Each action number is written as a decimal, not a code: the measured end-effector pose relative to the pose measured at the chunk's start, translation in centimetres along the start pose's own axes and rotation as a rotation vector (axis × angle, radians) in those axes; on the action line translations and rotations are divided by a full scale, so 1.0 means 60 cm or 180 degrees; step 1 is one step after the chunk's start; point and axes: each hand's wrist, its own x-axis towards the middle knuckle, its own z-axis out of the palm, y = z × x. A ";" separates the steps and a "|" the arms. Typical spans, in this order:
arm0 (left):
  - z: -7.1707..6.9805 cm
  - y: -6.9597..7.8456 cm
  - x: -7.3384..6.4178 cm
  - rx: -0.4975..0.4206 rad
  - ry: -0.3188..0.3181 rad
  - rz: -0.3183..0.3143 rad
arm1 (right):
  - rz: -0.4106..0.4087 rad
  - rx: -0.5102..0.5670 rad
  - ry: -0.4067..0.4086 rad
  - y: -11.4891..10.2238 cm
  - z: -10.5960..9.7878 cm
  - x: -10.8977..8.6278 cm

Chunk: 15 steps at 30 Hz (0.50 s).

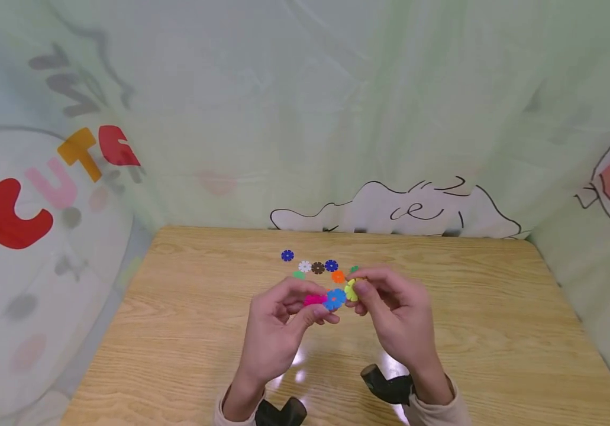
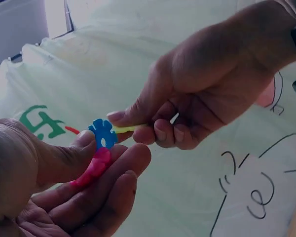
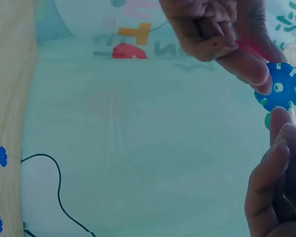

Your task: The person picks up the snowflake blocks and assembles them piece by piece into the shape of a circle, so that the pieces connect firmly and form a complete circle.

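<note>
My left hand point(image 1: 278, 331) pinches a pink snowflake disc point(image 2: 92, 167) between thumb and fingers, and a blue snowflake disc point(image 1: 335, 299) sticks out at an angle from it. My right hand point(image 1: 403, 313) pinches a yellow-green snowflake disc point(image 1: 351, 290) between thumb and forefinger. In the left wrist view the yellow-green disc is edge-on, right at the blue disc's notched rim. The right wrist view shows the blue disc's flat face and centre hole, while my right fingers mostly hide the yellow-green one. Both hands are close together over the table.
Loose snowflake discs lie on the wooden table point(image 1: 187, 331) beyond my hands: dark blue point(image 1: 287, 255), white point(image 1: 305, 267), brown point(image 1: 318, 268), another dark blue point(image 1: 331, 265), orange point(image 1: 338, 276) and green point(image 1: 298, 275). Printed curtains point(image 1: 262, 106) surround the table's back and sides.
</note>
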 end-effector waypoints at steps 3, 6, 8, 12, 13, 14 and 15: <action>0.002 0.010 -0.003 0.0339 0.0062 0.0205 | -0.0182 -0.0091 -0.0044 -0.005 0.001 -0.001; 0.002 0.017 -0.005 0.0629 0.0086 0.0359 | -0.0206 -0.0261 -0.0084 -0.011 0.002 -0.002; 0.001 0.021 -0.006 0.0820 0.0071 0.0482 | -0.0286 -0.0374 -0.0109 -0.014 0.005 -0.002; -0.001 0.023 -0.005 0.1143 0.0052 0.0789 | -0.0685 -0.0755 -0.0026 -0.018 0.012 -0.002; -0.001 0.023 -0.005 0.1207 0.0060 0.0843 | -0.0801 -0.0873 0.0020 -0.018 0.015 -0.002; 0.000 0.023 -0.004 0.1250 0.0069 0.0877 | -0.0896 -0.0965 0.0071 -0.018 0.018 -0.002; 0.000 0.022 -0.004 0.1296 0.0083 0.0912 | -0.0976 -0.1043 0.0114 -0.017 0.021 -0.001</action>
